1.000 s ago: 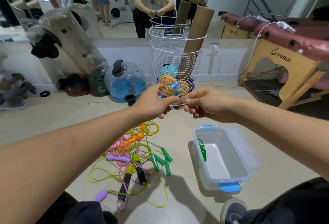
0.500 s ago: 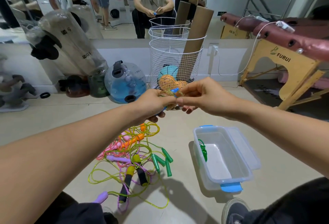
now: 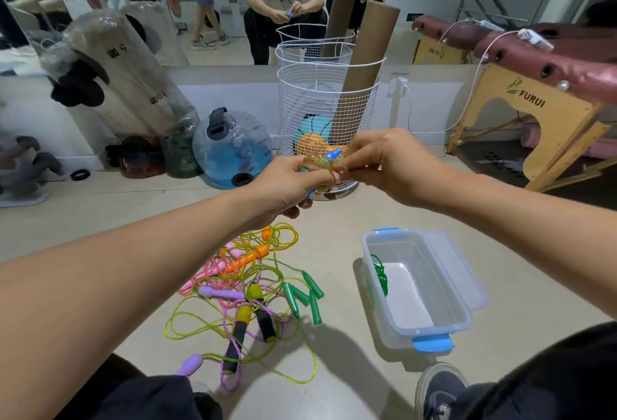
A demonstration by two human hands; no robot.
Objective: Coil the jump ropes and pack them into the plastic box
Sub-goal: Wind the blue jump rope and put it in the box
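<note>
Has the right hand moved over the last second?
Yes. The right hand shifted left across the white wire basket, closing onto the blue-handled coiled rope.

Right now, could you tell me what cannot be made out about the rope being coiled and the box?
Head view only:
- Coiled rope: the grip of the left hand and right hand covers most of it; handle count unclear.
- Plastic box: its near wall blurs the green rope inside.
- Rope pile: too tangled to count.

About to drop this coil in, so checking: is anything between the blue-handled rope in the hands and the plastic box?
Nothing visible: the plastic box sits open, holding only a green rope.
</note>
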